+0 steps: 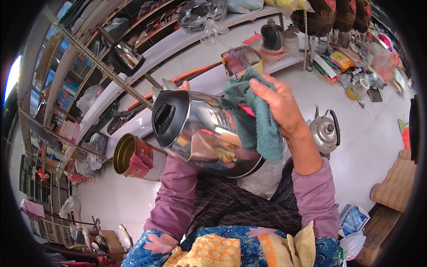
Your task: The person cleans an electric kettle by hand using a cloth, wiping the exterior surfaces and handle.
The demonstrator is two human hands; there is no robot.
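A shiny stainless steel electric kettle (213, 133) with a black plastic lid lies tilted on its side above my lap, the lid end pointing left. My left hand (184, 86) is behind the kettle; only its fingertips show over the upper edge, and the rest of it is hidden. In my right hand (280, 103) is a folded teal cloth (263, 123), which lies against the kettle's side near the base. A clear plastic bag (262, 183) is beneath the kettle, by my dark checked trousers.
An open red tin can (140, 160) stands left of the kettle. To the right, a metal teakettle (325, 131) is on the floor. Another steel electric kettle (126, 58) sits on the white shelf (166, 48). Dark jars (313, 20) and scattered packets lie at the upper right.
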